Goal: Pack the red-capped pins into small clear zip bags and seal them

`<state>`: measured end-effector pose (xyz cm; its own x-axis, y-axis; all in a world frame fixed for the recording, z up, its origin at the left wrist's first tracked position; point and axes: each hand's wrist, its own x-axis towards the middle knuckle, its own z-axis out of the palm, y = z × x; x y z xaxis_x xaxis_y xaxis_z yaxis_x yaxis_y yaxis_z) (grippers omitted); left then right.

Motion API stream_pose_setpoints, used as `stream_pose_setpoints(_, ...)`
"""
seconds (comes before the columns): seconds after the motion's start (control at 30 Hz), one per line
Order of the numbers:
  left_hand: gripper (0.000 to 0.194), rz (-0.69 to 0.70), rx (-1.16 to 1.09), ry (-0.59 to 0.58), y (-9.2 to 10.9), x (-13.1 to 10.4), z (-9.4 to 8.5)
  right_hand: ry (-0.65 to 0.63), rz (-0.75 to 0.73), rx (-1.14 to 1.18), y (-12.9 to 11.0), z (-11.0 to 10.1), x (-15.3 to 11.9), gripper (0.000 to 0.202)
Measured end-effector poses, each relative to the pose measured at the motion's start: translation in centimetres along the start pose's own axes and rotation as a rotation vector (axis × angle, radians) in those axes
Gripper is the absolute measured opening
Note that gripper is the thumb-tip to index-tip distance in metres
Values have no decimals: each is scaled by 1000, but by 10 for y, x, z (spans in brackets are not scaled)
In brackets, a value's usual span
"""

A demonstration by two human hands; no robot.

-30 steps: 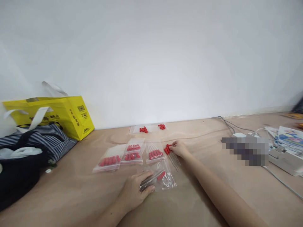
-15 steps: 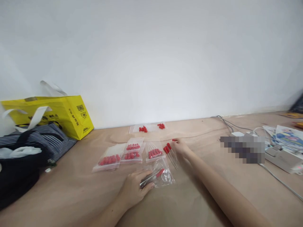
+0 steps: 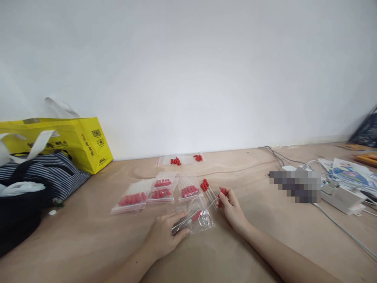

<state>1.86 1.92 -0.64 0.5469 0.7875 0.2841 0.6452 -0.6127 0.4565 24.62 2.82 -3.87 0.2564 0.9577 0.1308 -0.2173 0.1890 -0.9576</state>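
Observation:
My left hand (image 3: 167, 232) is closed around a clear zip bag (image 3: 206, 223) that holds red-topped droppers (image 3: 196, 215). Between the fingers of my right hand (image 3: 232, 208) is a glass dropper (image 3: 221, 193) gripped by its red bulb, its thin tube pointing down and left toward the bag. Just left of that hand, a few loose droppers (image 3: 204, 184) lie on the wooden table. Filled bags of droppers rest beyond my left hand: one at the left (image 3: 132, 199), two overlapping in the middle (image 3: 161, 192) and one at the right (image 3: 189, 190).
Farther back lies another clear bag with red bulbs (image 3: 176, 161) near the wall. A yellow shopping bag (image 3: 88, 145) and a striped bag (image 3: 69, 169) stand at the left. Cables, a white power strip (image 3: 341, 196) and printed sheets (image 3: 350, 173) occupy the right side.
My right hand has come nearer, with a dropper now tilted toward the bag. My left hand keeps its hold on the bag. The view has shifted slightly.

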Motion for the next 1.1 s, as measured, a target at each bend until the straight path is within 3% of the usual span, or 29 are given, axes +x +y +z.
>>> stream_pose_setpoints(0.17, 33, 10, 4, -15, 1, 1, -1, -71, 22, 1, -2, 12, -12, 36)
stream_pose_setpoints(0.33, 34, 18, 24, -8, -2, 1, 1, -315, 62, -213, 0, 10, -17, 25)
stream_pose_setpoints(0.47, 34, 41, 22, -8, -3, 0, 2, -535, -124, -514, -8, 10, -18, 18)
stream_pose_setpoints(0.53, 34, 44, 14, -6, -2, 0, 1, -567, -235, -607, -11, 11, -19, 21)
stream_pose_setpoints(0.67, 34, 33, -7, -7, -1, 1, 0, -443, -175, -629, -8, 12, -13, 19)
stream_pose_setpoints(0.77, 34, 23, -16, -12, 0, 1, 0, -200, -134, -691, -10, 8, 6, 16)
stream_pose_setpoints(0.87, 35, 30, -15, -14, 0, 2, -1, -31, -144, -925, -16, 6, 34, 13)
stream_pose_setpoints(1.1, 34, 37, -30, -8, 1, 3, 0, -63, 10, -1051, -2, 16, 72, 18)
